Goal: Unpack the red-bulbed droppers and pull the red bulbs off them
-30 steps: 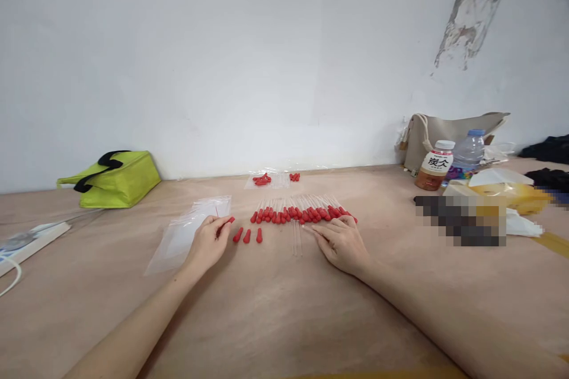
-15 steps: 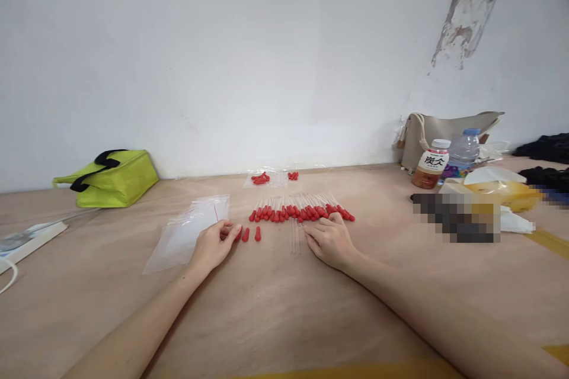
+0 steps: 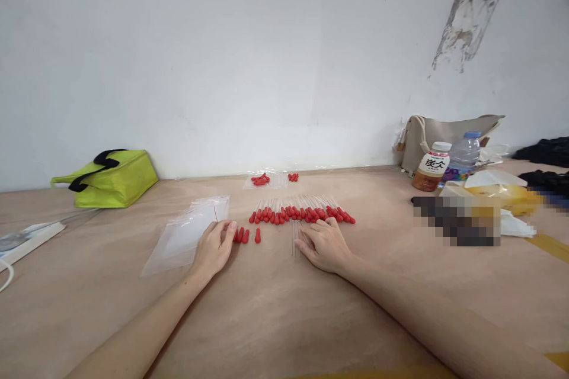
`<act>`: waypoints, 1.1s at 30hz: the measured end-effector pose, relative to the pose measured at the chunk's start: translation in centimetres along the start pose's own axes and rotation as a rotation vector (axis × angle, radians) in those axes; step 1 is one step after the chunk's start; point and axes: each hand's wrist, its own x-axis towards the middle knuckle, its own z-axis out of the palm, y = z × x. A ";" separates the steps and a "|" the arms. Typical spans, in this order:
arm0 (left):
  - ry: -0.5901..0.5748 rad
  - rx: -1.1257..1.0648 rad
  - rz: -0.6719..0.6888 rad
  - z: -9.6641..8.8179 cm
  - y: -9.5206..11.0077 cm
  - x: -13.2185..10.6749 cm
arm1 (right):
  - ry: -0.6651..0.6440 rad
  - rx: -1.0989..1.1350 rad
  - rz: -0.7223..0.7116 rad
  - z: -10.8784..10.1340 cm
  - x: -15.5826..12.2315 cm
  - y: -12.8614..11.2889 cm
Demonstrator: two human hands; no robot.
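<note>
My left hand [image 3: 216,244] rests on the table at the right edge of the clear zip bags [image 3: 180,234], its fingers loosely curled and the thumb apart. Against its fingertips sit a few loose red rubber bulbs [image 3: 245,237], partly hidden, and a single red bulb [image 3: 258,235] lies a little to the right. My right hand [image 3: 326,244] has its thumb spread beside bare clear tubes [image 3: 293,240], touching or nearly touching them. Beyond both hands runs a row of droppers with red bulbs [image 3: 306,213], thin clear stems pointing to the wall.
More red bulbs [image 3: 261,179] lie in a clear bag near the wall, with a small pile [image 3: 293,177] beside it. A green bag [image 3: 118,177] and a power strip [image 3: 33,243] are at left. Bottles [image 3: 431,169], a beige bag [image 3: 448,127] and yellow packaging [image 3: 502,192] crowd the right.
My left thumb has drawn back slightly from the loose bulbs, which now sit closer together. My right thumb has shifted left toward the bare tubes.
</note>
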 end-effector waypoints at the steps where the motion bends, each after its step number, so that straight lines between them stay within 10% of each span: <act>1: 0.026 0.000 0.024 -0.1 0.1 0.1 | -0.012 0.016 0.004 -0.2 0.0 -0.1; 9: -0.121 0.039 0.238 -0.7 3.6 3.3 | 0.097 0.180 0.105 -0.6 -0.6 1.0; 20: -0.355 0.031 0.810 7.5 11.7 8.4 | 0.128 0.185 -0.013 -1.5 -2.2 2.2; 26: -0.348 -0.062 0.786 8.4 12.2 8.7 | 0.106 0.196 -0.040 -1.3 -2.1 2.3; 33: -0.118 -0.480 0.380 3.5 9.1 5.1 | 0.081 0.216 -0.047 -1.4 -2.1 2.3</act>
